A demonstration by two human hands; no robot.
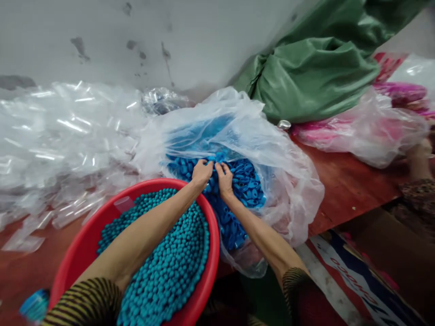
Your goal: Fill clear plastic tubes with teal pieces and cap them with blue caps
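Note:
My left hand [203,174] and my right hand [224,179] are close together, fingertips pinched, over a heap of small blue plastic pieces [246,181]. Blue plastic shows at the fingertips of both hands; its exact shape is too small to make out. The heap lies in an open, crumpled clear plastic bag [288,163], and some pieces spill toward its front edge. Under my left forearm stands a red basin [215,244] filled with round teal beads [163,271]. A small clear plastic piece [124,204] rests on the beads near the rim.
Many clear plastic pieces [68,136] are piled at left on the red table [333,181]. A green sack [312,81] leans on the wall behind. Pink items in a clear bag [360,131] lie at right, near another person's arm [419,163]. A printed carton [350,271] sits below the edge.

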